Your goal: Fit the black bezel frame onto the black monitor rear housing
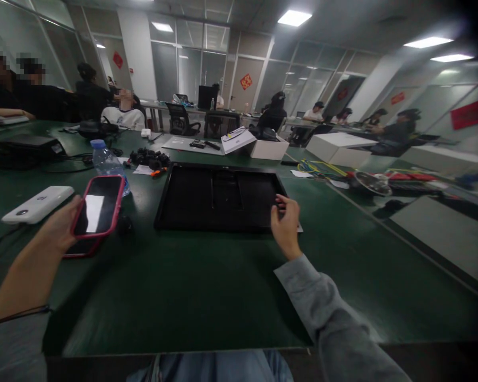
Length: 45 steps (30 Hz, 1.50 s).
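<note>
My left hand (59,225) holds a phone in a pink case (99,205) upright above the green table (191,286), fingers wrapped behind it. A black flat monitor back panel (219,196) lies face down in the middle of the table. My right hand (286,223) rests at the panel's near right corner, fingers curled and pinched against its edge. Both forearms reach in from the bottom, the right one in a grey sleeve.
A white power bank (37,204) and a water bottle (105,162) sit at the left. Black small parts (149,157), a white box (258,144), cables (322,168) and a black device (26,148) lie farther back. Several people sit at the tables around.
</note>
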### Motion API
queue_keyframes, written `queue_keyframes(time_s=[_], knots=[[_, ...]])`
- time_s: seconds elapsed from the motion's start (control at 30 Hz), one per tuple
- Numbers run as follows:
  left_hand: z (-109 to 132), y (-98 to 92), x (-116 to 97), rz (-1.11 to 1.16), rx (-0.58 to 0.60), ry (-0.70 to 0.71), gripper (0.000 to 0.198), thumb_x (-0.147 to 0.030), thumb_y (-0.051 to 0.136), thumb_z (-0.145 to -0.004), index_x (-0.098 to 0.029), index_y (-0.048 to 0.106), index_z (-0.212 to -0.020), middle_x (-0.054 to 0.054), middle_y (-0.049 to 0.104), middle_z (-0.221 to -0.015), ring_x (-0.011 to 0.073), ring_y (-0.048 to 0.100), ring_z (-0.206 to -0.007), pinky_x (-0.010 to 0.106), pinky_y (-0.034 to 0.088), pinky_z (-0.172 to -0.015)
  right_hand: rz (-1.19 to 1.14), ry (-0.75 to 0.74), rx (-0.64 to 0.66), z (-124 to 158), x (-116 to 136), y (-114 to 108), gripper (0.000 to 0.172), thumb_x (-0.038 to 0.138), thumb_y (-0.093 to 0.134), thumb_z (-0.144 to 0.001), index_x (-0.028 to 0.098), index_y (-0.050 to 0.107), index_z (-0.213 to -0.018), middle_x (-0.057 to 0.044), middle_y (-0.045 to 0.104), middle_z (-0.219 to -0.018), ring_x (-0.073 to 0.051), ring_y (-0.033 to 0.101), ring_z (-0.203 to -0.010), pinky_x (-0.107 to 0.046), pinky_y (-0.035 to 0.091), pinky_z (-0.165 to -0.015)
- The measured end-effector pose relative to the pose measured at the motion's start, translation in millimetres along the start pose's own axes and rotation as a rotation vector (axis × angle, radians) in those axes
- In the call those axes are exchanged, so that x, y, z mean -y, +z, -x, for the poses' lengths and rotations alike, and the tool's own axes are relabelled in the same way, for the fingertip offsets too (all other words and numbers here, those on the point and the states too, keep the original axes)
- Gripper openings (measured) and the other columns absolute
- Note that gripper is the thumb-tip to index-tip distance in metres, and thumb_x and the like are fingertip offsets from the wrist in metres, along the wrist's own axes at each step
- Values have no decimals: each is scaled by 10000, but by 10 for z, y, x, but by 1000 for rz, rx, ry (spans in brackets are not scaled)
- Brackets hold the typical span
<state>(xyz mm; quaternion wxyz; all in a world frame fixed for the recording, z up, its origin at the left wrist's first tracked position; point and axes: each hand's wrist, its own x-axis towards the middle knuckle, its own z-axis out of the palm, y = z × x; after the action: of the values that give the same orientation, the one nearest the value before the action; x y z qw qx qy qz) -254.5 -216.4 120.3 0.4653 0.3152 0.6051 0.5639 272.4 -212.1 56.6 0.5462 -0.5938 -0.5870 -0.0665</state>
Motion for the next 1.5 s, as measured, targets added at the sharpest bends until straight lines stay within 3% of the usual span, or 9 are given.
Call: queue_keyframes(time_s=[0.13, 0.27, 0.43, 0.63, 0.77, 0.9, 1.0, 1.27, 1.5], knots=[[167, 233, 39, -66, 317, -169, 327, -262, 591, -978, -137, 609, -1280, 39, 786, -908, 183, 739, -721, 291, 628, -633, -428, 129, 410, 336, 920, 447, 363, 440, 494, -991, 209, 574, -1260, -84, 647, -1074, -166, 602, -831, -336, 525, -752], [264, 331, 77, -204, 516, -248, 516, -406, 748, -878, -159, 621, -1313, 114, 797, -978, 260, 761, -738, 330, 621, -585, -716, 292, 738, 616, 1488, 921, 461, 602, 434, -1011, 243, 544, -1280, -35, 685, -1051, -81, 546, -570, -256, 461, -536], [248, 368, 177, -260, 611, -248, 458, -478, 784, -830, -199, 721, -1187, 115, 794, -952, 244, 757, -733, 304, 616, -598, -929, 484, 976, 747, 1742, 1291, 580, 724, 412, -971, 222, 548, -1227, 52, 596, -705, -71, 500, -415, -209, 313, -369], [265, 376, 216, -320, 730, -205, 333, -445, 800, -816, -240, 790, -1079, 100, 794, -1027, 237, 766, -842, 257, 610, -627, -951, 525, 1095, 751, 1786, 1311, 463, 651, 507, -976, 196, 586, -1003, 65, 543, -584, -72, 481, -404, -190, 323, -357], [212, 326, 177, -215, 670, -280, 534, -583, 728, -840, -204, 744, -1215, 159, 775, -1109, 286, 763, -893, 337, 629, -673, -1007, 588, 1031, 767, 1780, 1271, 462, 648, 552, -957, 194, 537, -873, 52, 558, -575, -72, 504, -402, -184, 319, -362], [189, 348, 181, 196, 514, -210, 753, -778, 474, -902, -171, 668, -1303, 146, 768, -1129, 298, 730, -1048, 402, 619, -850, -1186, 741, 861, 819, 1845, 1279, 433, 643, 561, -958, 215, 498, -954, 20, 630, -660, -133, 646, -516, -232, 477, -458], [273, 541, 257, 379, 605, -130, 803, -823, 334, -917, -207, 630, -1338, 127, 749, -1195, 298, 693, -1145, 457, 572, -979, -1316, 823, 806, 917, 1941, 1299, 390, 602, 578, -969, 245, 440, -1045, -17, 706, -847, -196, 751, -699, -328, 603, -616], [447, 901, 330, 441, 613, -58, 728, -725, 400, -965, -275, 471, -1534, 110, 695, -1346, 317, 663, -1243, 509, 558, -1033, -1323, 797, 1006, 1095, 2007, 1248, 521, 588, 781, -820, 242, 481, -1069, -44, 699, -1052, -223, 750, -932, -472, 631, -876], [319, 863, 561, 345, 502, -192, 608, -547, 581, -972, -249, 516, -1497, 108, 743, -1260, 284, 729, -1120, 426, 610, -970, -1180, 750, 859, 897, 2026, 1291, 773, 530, 902, -675, 267, 442, -1239, -76, 654, -1235, -266, 661, -1165, -542, 521, -1094]])
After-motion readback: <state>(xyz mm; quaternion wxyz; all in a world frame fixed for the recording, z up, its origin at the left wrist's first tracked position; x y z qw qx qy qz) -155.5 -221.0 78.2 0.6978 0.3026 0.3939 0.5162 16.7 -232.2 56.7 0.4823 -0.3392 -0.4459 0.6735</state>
